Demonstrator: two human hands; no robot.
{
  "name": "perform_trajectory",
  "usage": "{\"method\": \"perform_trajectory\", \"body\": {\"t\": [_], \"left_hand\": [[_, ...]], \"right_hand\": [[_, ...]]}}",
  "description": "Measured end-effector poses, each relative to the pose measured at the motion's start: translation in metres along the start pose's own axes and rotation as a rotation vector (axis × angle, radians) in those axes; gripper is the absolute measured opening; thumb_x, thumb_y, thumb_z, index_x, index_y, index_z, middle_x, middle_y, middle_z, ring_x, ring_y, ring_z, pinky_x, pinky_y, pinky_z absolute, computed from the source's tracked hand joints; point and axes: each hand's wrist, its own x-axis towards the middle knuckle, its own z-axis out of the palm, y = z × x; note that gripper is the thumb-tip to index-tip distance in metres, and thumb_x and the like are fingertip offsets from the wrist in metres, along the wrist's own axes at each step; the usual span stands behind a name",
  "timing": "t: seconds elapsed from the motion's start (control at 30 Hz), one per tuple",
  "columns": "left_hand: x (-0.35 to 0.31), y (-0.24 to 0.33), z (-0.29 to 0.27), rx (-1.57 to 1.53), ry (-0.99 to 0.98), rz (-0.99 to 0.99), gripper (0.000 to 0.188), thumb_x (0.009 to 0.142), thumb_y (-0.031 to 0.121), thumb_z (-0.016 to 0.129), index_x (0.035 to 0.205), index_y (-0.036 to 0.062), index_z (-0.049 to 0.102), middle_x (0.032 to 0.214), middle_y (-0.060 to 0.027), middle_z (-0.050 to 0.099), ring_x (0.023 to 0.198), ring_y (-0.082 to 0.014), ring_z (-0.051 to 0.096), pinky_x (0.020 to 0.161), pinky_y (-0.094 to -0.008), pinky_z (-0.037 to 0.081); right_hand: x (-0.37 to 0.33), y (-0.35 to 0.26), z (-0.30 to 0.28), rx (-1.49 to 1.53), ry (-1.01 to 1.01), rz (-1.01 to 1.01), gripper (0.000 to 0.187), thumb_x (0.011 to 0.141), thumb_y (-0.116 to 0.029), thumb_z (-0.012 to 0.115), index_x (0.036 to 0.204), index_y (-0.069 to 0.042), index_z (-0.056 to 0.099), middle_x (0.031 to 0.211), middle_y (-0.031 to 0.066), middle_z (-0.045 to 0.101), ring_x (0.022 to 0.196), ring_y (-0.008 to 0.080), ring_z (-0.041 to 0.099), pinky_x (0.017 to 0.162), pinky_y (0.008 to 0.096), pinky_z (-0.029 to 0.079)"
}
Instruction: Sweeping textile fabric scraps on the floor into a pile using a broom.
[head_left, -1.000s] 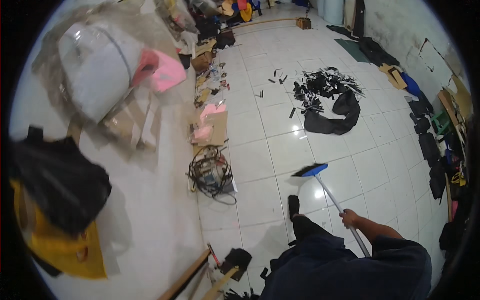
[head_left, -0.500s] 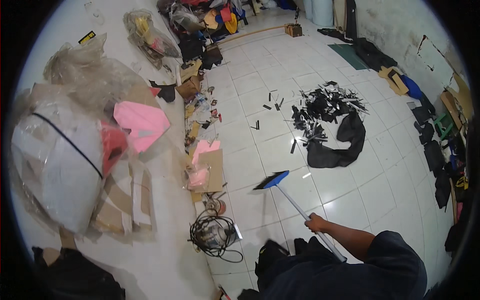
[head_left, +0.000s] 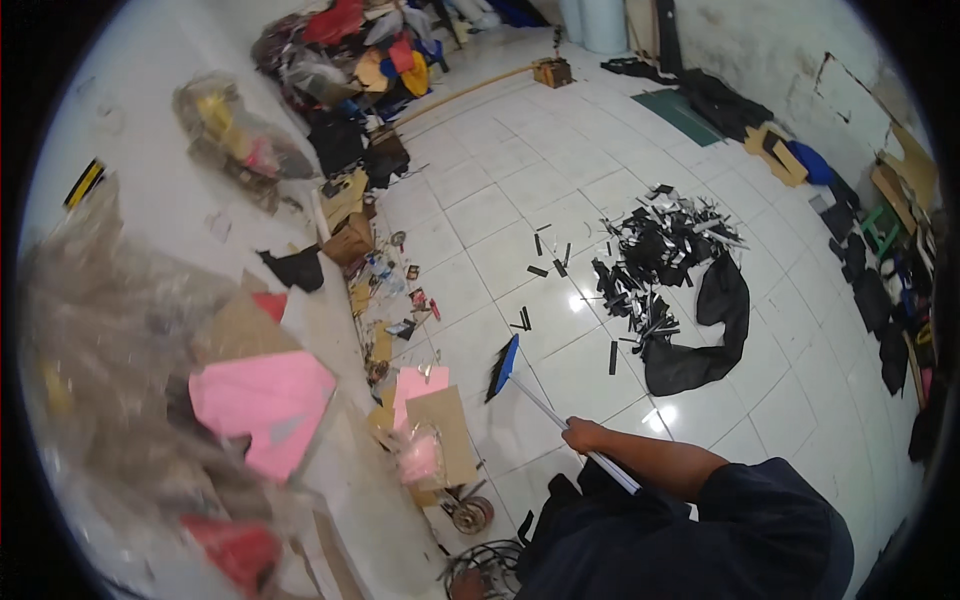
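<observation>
In my right hand (head_left: 585,436) is the pale handle of a broom (head_left: 503,370), with the fingers wrapped round it. The broom has a blue head with dark bristles, held over the white tiled floor near the left-hand clutter. Beyond it lie a few loose black strips (head_left: 537,271). Further right spreads a heap of black and silvery scraps (head_left: 665,240), with a curved piece of black cloth (head_left: 715,340) along its near side. My left hand does not show.
Cardboard and pink sheets (head_left: 440,430) lie along the left edge, below a ledge bearing plastic-wrapped bundles (head_left: 130,330). Coiled black cable (head_left: 485,570) sits near my body. A pole (head_left: 470,95) crosses the far floor. Dark cloth pieces and cardboard (head_left: 775,155) line the right wall.
The broom head has swung left toward the cardboard and turned more upright, my right hand still round its handle. The view has shifted too. The scrap heap looks the same.
</observation>
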Motion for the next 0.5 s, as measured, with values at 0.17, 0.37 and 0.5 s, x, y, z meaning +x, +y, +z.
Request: {"method": "perform_trajectory", "body": {"t": [0.17, 0.37, 0.5], "left_hand": [[0.051, 0.250, -0.031, 0.001, 0.114, 0.223, 0.034, 0.081, 0.024, 0.053, 0.105, -0.0004, 0.049, 0.081, -0.0078, 0.055, 0.065, -0.0150, 0.054, 0.053, -0.0250, 0.043], [0.154, 0.374, -0.005, -0.139, 0.111, 0.143, 0.033, 0.082, 0.022, 0.053, 0.104, -0.0015, 0.050, 0.080, -0.0078, 0.055, 0.062, -0.0147, 0.053, 0.055, -0.0257, 0.042], [0.172, 0.294, -0.016, 0.207, -0.127, 0.117, 0.025, 0.083, 0.023, 0.051, 0.096, 0.0017, 0.053, 0.071, -0.0053, 0.053, 0.055, -0.0134, 0.051, 0.046, -0.0249, 0.039]], "right_hand": [[0.100, -0.057, -0.041, 0.354, -0.089, -0.053, 0.050, 0.076, -0.012, 0.042, 0.120, 0.009, 0.031, 0.072, 0.0244, 0.057, 0.057, 0.0282, 0.061, 0.047, 0.0387, 0.049], [0.281, -0.053, -0.139, -0.401, 0.004, -0.088, 0.018, 0.059, -0.010, 0.064, 0.071, 0.003, 0.063, 0.083, 0.0211, 0.061, 0.076, 0.0316, 0.061, 0.065, 0.0393, 0.049], [0.237, -0.067, -0.231, -0.307, 0.098, 0.063, 0.030, 0.068, -0.010, 0.046, 0.095, 0.003, 0.052, 0.089, 0.0226, 0.057, 0.084, 0.0348, 0.057, 0.073, 0.0425, 0.046]]}}
